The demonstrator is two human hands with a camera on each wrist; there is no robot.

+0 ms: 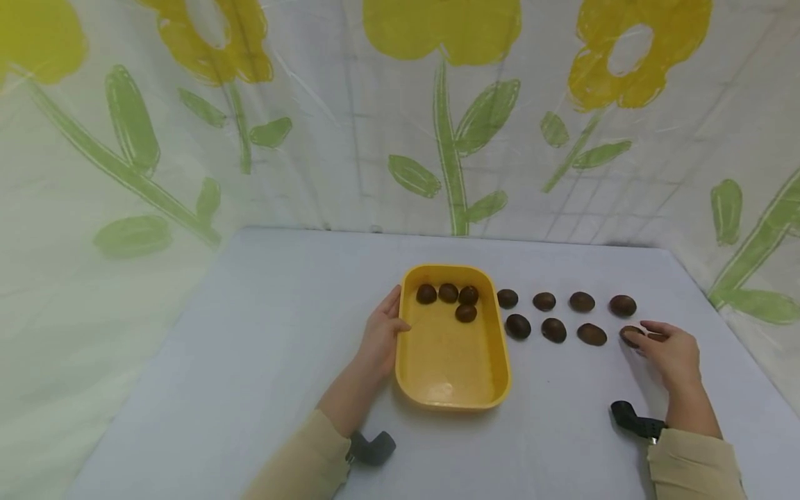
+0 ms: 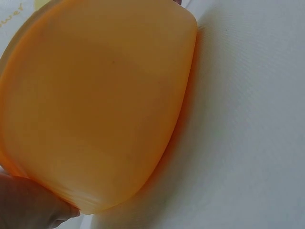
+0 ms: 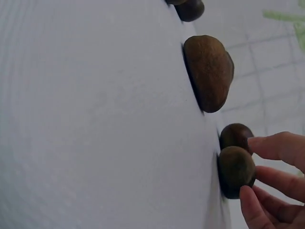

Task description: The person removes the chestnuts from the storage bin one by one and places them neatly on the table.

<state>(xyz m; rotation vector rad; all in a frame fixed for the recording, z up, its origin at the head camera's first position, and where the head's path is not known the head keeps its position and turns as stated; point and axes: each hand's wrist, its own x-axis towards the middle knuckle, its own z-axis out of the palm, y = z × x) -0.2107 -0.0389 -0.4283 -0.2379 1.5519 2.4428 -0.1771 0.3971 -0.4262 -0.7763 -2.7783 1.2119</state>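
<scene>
My left hand [image 1: 378, 340] grips the left side of a yellow plastic tray [image 1: 450, 375], the thumb over its rim. In the left wrist view the tray's outer wall [image 2: 100, 105] fills most of the picture, with part of the hand [image 2: 35, 202] at its lower corner. Several dark brown chestnuts [image 1: 427, 294] lie near the tray's far end. On the right, my right hand [image 1: 676, 354] pinches a chestnut [image 3: 236, 171] between thumb and fingers at the near row's right end. Another chestnut [image 3: 234, 135] shows just behind it in the right wrist view.
Two rows of chestnuts [image 1: 582, 302] run from the tray's right wall toward my right hand. All stand on a white-covered table [image 1: 281, 298]. A pale sheet with painted yellow flowers [image 1: 437, 28] hangs behind. Dark wrist devices [image 1: 632, 420] are strapped by both sleeves.
</scene>
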